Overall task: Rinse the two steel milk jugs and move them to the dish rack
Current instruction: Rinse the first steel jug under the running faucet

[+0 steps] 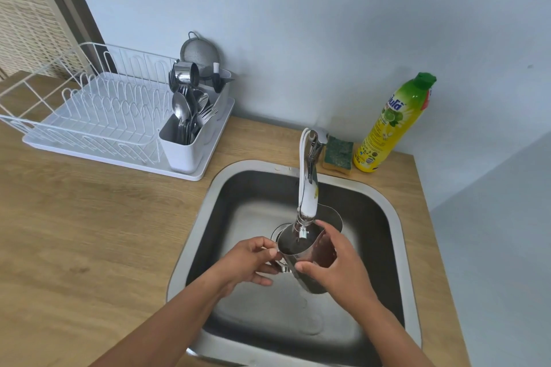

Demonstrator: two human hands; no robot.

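— Jug point(320, 253): how is it held?
— Fingers point(268, 244) of the left hand point(250, 259) pinch its handle point(283, 269). The right hand point(343, 271) curls round the smooth steel wall.
— Why there?
— Probably to keep the mouth under the tap point(307, 188), above the sink point(238, 217). The white wire rack point(89, 104) stands well left on the wooden table point(89, 217).

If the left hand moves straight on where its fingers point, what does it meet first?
The steel jug: the left hand holds its handle. Behind it, probably the right hand.
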